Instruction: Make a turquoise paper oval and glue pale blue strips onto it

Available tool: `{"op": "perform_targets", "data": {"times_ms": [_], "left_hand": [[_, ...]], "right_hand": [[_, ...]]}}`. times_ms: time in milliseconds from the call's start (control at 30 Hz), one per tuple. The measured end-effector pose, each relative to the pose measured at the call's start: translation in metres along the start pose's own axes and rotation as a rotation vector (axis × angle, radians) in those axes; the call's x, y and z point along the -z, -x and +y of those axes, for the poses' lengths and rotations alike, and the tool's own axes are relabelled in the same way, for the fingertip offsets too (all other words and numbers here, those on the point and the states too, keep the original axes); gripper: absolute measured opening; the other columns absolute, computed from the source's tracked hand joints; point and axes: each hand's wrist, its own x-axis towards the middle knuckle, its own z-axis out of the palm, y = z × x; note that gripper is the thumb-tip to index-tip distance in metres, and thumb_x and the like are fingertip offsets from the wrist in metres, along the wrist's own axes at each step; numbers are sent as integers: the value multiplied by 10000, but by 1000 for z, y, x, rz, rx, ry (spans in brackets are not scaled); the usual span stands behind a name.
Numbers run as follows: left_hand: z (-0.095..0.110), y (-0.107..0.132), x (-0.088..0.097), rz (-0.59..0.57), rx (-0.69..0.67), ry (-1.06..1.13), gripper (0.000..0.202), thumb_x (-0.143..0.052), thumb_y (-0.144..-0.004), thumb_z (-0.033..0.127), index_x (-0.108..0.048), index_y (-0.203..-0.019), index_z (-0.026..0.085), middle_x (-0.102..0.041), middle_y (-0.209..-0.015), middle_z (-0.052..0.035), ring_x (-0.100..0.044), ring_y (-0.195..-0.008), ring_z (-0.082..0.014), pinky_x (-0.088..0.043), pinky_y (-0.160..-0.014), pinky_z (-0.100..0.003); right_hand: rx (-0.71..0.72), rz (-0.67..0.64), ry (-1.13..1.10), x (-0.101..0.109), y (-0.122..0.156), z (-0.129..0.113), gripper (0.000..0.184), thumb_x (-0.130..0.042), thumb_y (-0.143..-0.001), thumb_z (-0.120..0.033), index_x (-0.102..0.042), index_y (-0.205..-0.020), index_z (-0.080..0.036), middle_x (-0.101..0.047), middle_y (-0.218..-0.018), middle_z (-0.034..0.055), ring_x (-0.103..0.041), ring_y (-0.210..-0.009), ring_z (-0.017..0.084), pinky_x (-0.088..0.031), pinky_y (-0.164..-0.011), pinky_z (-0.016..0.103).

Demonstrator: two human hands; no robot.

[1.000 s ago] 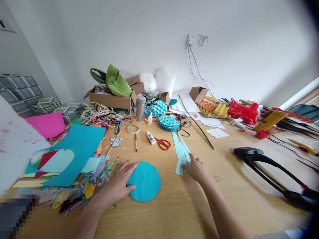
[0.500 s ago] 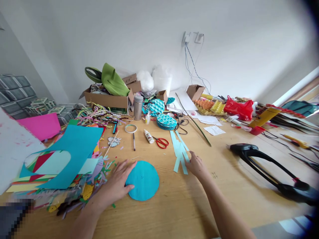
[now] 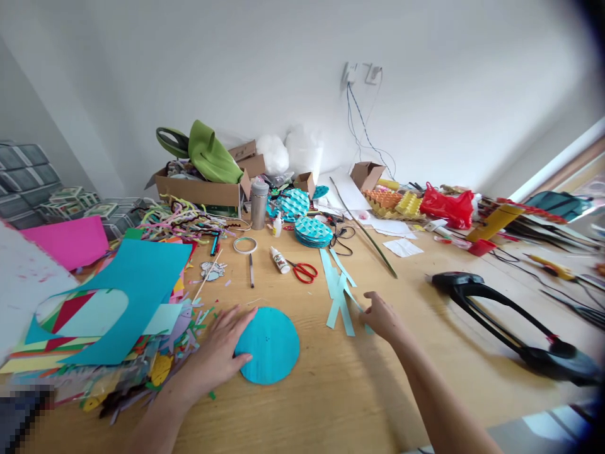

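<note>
A round blue disc [image 3: 269, 350] with a few small dark marks lies flat on the table. My left hand [image 3: 224, 343] rests at its left side, fingers spread, with thumb and index finger touching the rim. To the right, my right hand [image 3: 380, 315] has its fingers closed on a pale blue paper strip [image 3: 359, 304], whose end shows below the hand. Several more pale blue paper strips [image 3: 336, 295] overlap loosely just left of that hand. Red-handled scissors [image 3: 304, 272] and a white glue bottle [image 3: 280, 260] lie beyond the disc.
Coloured paper sheets [image 3: 158, 271] and scraps crowd the left. A stack of blue patterned discs [image 3: 312, 232], a grey flask [image 3: 259, 205], a tape roll [image 3: 244, 245] and a pen [image 3: 251, 271] sit farther back. A black frame-like object [image 3: 501, 309] is at right.
My right hand has moved slightly right, pulling one paper strip partly away from the others. My left hand stays at the disc. The view has shifted slightly.
</note>
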Motion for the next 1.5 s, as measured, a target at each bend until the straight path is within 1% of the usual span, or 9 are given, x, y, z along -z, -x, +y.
{"op": "perform_targets", "data": {"times_ms": [267,467,633,733,833,967,1100,1267,1500], "left_hand": [[-1,0,-1,-26,21,-14,785,-655,-774,178,-344,-1487,287,-327,-1570,-82,-225,-1465,-305,-248,-1162,-516],[2,3,1,-16,-1,33,805,-667,-775,201,-324,-1492,328,-373,-1550,-36,-234,-1461,-287,-238,-1165,-502],[10,2,12,64,-34,155,687,-658,-824,276,-402,-1462,284,-419,-1522,-38,-230,-1462,-267,-230,-1180,-469],[15,0,15,209,-21,328,488,-611,-880,377,-548,-1350,266,-542,-1416,-60,-381,-1383,-272,-295,-1146,-458],[18,-3,15,253,68,638,388,-562,-906,458,-667,-1172,196,-702,-1124,-103,-642,-1032,-246,-503,-886,-359],[13,-8,13,252,232,946,399,-657,-814,523,-707,-914,140,-675,-689,-26,-573,-564,-139,-414,-502,-230],[6,-9,15,366,400,1205,476,-787,-676,476,-709,-969,109,-696,-703,-41,-582,-568,-139,-422,-509,-230],[4,-9,20,362,432,1346,511,-814,-664,412,-693,-1040,87,-733,-746,-90,-577,-524,-119,-398,-460,-212],[5,-7,23,388,409,1345,588,-838,-632,460,-679,-1046,75,-747,-740,-103,-542,-461,-90,-374,-403,-185]], "right_hand": [[11,13,-397,49,36,21,477,-561,-691,-196,-537,-1163,-127,-612,-654,-14,-581,-543,150,-439,-489,251],[237,50,-754,63,74,-18,535,-711,-640,-404,-597,-1106,-168,-592,-678,20,-576,-587,169,-469,-500,282],[419,-14,-876,33,89,-89,454,-695,-686,-385,-594,-1082,-188,-565,-715,6,-569,-608,151,-485,-518,269],[528,-75,-871,-2,96,-131,395,-630,-732,-327,-569,-1098,-191,-566,-744,0,-571,-612,144,-491,-525,263],[643,-155,-765,-44,110,-159,318,-557,-771,-245,-574,-1084,-189,-580,-743,3,-587,-632,150,-505,-576,280],[873,-217,-575,-74,122,-175,326,-544,-805,-164,-594,-1125,-203,-627,-842,27,-612,-733,157,-504,-680,285],[883,-322,-402,-68,95,-195,209,-518,-931,-294,-606,-1103,-213,-684,-870,23,-650,-756,143,-497,-698,247],[650,-147,28,-69,28,-244,343,-439,-984,-351,-522,-1218,-113,-695,-1057,182,-674,-1000,266,-484,-821,347],[565,-111,164,-77,-11,-268,328,-393,-956,-130,-480,-1270,-92,-655,-1134,232,-640,-1108,312,-458,-897,420]]}}
